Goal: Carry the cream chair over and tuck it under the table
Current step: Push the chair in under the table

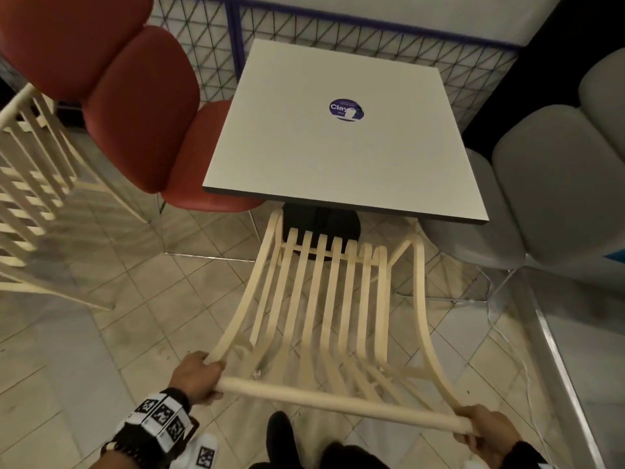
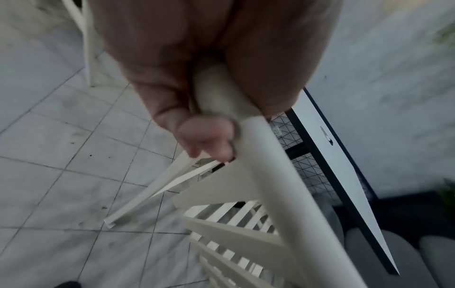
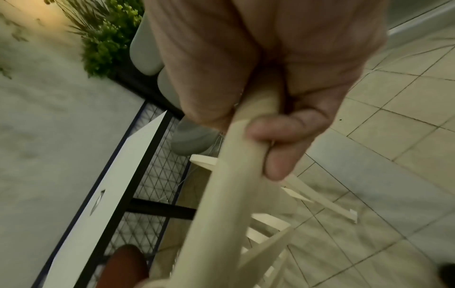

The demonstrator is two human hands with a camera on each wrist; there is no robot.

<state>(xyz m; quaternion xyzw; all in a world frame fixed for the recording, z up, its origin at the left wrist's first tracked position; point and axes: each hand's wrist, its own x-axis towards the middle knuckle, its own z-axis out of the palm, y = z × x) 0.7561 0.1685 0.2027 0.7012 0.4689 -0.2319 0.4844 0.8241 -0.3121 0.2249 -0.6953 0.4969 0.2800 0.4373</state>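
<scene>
The cream slatted chair [image 1: 324, 299] stands in front of me, its seat end reaching under the near edge of the white square table [image 1: 338, 157]. My left hand [image 1: 199, 377] grips the left end of the chair's round top rail [image 1: 338, 406]. My right hand [image 1: 487, 431] grips the right end of the same rail. The left wrist view shows my fingers [image 2: 206, 138] curled around the rail [image 2: 270, 175], with the table edge [image 2: 344, 185] beyond. In the right wrist view my fingers [image 3: 278, 140] wrap the rail [image 3: 221, 194] next to the table [image 3: 103, 204]. The chair's front legs are hidden under the table.
A red padded chair [image 1: 135, 106] sits at the table's left side and a grey padded chair [image 1: 558, 184] at its right. Another cream slatted chair [image 1: 37, 198] stands at far left. A wire mesh fence [image 1: 372, 38] runs behind the table. The floor is tiled.
</scene>
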